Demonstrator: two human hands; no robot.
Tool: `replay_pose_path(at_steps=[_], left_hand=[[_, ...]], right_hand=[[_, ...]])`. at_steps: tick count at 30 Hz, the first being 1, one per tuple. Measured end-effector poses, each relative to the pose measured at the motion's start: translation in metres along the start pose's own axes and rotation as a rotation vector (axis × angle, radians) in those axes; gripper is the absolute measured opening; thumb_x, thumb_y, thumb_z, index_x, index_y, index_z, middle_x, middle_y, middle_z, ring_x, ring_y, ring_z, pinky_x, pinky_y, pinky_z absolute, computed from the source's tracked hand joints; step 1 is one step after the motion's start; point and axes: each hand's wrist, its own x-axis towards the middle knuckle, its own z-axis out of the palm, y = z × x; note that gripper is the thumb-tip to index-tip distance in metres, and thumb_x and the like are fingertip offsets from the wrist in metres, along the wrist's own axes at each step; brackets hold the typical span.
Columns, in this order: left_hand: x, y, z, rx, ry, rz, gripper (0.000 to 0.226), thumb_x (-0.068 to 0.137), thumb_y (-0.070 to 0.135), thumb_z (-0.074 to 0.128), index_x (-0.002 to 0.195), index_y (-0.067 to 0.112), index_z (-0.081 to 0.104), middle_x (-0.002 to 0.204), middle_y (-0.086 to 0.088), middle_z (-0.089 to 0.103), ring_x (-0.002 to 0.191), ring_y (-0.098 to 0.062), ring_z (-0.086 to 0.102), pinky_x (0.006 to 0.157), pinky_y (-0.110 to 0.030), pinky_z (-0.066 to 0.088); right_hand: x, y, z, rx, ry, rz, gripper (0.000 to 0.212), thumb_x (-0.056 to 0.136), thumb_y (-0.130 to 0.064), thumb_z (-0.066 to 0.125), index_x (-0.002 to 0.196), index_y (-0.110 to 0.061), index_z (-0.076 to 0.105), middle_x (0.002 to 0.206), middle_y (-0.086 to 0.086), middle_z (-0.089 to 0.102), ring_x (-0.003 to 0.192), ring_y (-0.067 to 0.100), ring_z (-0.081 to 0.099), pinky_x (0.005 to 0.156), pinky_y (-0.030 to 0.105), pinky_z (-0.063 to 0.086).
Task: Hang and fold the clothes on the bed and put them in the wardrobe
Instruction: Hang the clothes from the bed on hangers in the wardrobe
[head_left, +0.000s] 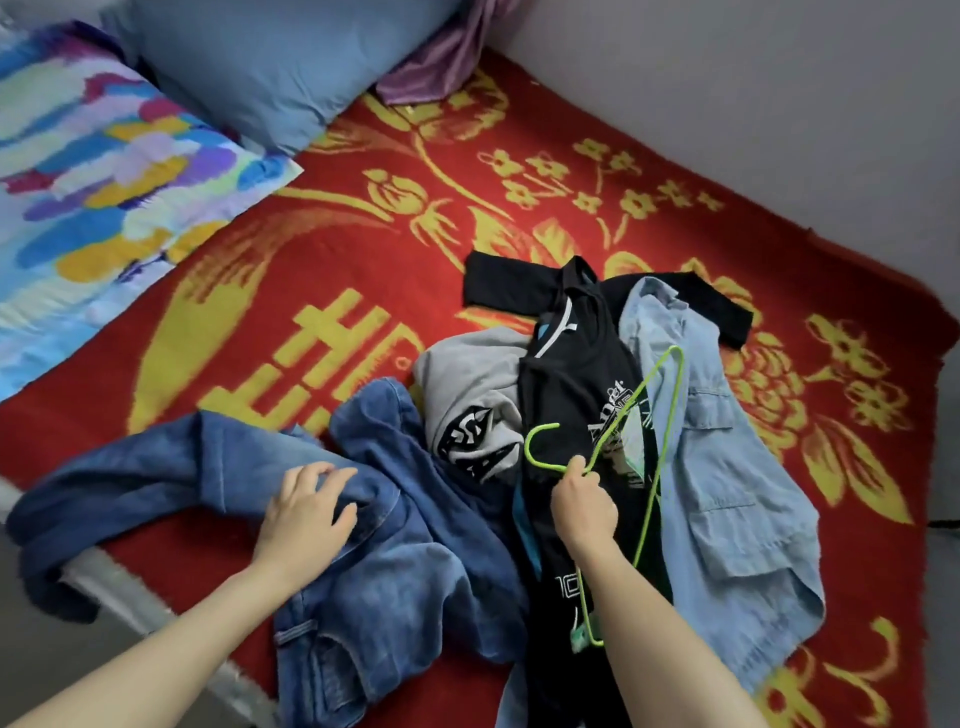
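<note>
Both hands work: right hand (584, 506) pinches the probably light, stiff green hanger (645, 387) at its neck, left hand (306, 512) clutches limp, heavier-looking jeans (395, 571).

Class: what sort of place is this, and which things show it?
Probably a bedroom: a red patterned bed blanket, a blue pillow by the wall, and clothes heaped on it.

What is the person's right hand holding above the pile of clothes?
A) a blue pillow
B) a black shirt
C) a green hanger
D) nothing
C: the right hand pinches the green hanger just below its hook, over the black shirt.
</note>
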Motion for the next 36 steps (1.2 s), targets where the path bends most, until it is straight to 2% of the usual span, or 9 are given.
replay_pose_path(at_steps=[5,8,11,13,20,23,30,32,36], left_hand=[[0.006,0.004,0.014,-0.047,0.01,-0.034,0.043,0.086,0.018,0.063,0.128,0.013,0.056,0.127,-0.009,0.052,0.122,-0.028,0.039,0.098,-0.037,0.033],[0.004,-0.008,0.021,-0.009,-0.037,-0.003,0.041,0.08,0.014,0.07,0.121,0.012,0.063,0.121,-0.011,0.057,0.117,-0.031,0.047,0.095,-0.042,0.039],[0.008,-0.025,0.022,0.013,-0.047,-0.063,0.04,0.08,0.013,0.07,0.119,0.011,0.064,0.119,-0.01,0.059,0.116,-0.031,0.048,0.094,-0.041,0.04],[0.013,-0.032,0.024,0.015,-0.056,-0.093,0.039,0.083,0.016,0.066,0.122,0.013,0.061,0.122,-0.008,0.057,0.119,-0.028,0.045,0.097,-0.038,0.037],[0.029,-0.01,0.03,0.007,-0.168,-0.024,0.038,0.092,0.026,0.053,0.13,0.022,0.051,0.128,0.003,0.05,0.123,-0.018,0.038,0.099,-0.029,0.031],[0.034,0.019,0.033,-0.111,-0.237,-0.042,0.038,0.092,0.021,0.053,0.13,0.017,0.052,0.128,-0.002,0.052,0.121,-0.022,0.041,0.1,-0.033,0.033],[0.046,0.117,0.04,-0.398,-0.313,0.104,0.044,0.095,0.03,0.051,0.133,0.008,0.051,0.135,-0.008,0.051,0.125,-0.025,0.043,0.105,-0.033,0.033],[0.049,0.146,0.04,-0.598,-0.398,-0.019,0.049,0.095,0.035,0.049,0.131,0.002,0.05,0.132,-0.013,0.053,0.122,-0.028,0.048,0.101,-0.035,0.038],[0.039,0.179,0.034,-1.152,-0.633,-0.552,0.049,0.092,0.038,0.054,0.131,0.009,0.044,0.123,-0.01,0.055,0.108,-0.03,0.056,0.087,-0.038,0.049]], right_hand=[[0.024,-0.022,0.021,0.047,-0.083,0.03,0.054,0.088,-0.049,0.055,0.117,-0.008,0.034,0.115,0.012,0.058,0.105,0.029,0.06,0.077,0.036,0.049],[0.029,-0.03,0.037,0.076,-0.17,0.094,0.052,0.089,-0.04,0.059,0.12,-0.009,0.033,0.121,0.013,0.055,0.111,0.029,0.055,0.083,0.037,0.048],[0.027,-0.025,0.051,0.06,-0.164,0.117,0.025,0.098,-0.013,0.037,0.122,-0.01,0.032,0.12,0.01,0.056,0.107,0.028,0.059,0.08,0.033,0.048],[0.027,-0.013,0.055,0.108,-0.158,0.152,0.023,0.095,-0.004,0.03,0.116,-0.011,0.034,0.114,0.01,0.061,0.102,0.029,0.061,0.074,0.032,0.046],[0.0,0.012,0.028,0.433,0.004,0.305,0.019,0.086,-0.001,0.04,0.09,-0.014,0.027,0.084,0.021,0.064,0.082,0.039,0.062,0.061,0.034,0.035],[-0.034,0.009,0.008,0.542,0.07,0.245,0.01,0.09,-0.004,0.043,0.092,-0.012,0.038,0.079,0.021,0.064,0.078,0.04,0.061,0.059,0.034,0.032],[-0.123,0.022,-0.031,0.606,0.09,0.046,0.025,0.09,-0.003,0.048,0.084,-0.022,0.034,0.054,-0.01,0.039,0.06,0.027,0.048,0.057,0.034,0.032],[-0.145,0.021,-0.037,0.6,0.016,-0.043,0.022,0.092,-0.008,0.048,0.086,-0.022,0.032,0.055,-0.013,0.035,0.066,0.03,0.053,0.059,0.034,0.031],[-0.186,0.014,-0.049,0.578,-0.071,-0.17,0.017,0.095,-0.012,0.045,0.089,-0.021,0.031,0.063,-0.007,0.043,0.077,0.031,0.058,0.065,0.036,0.036]])
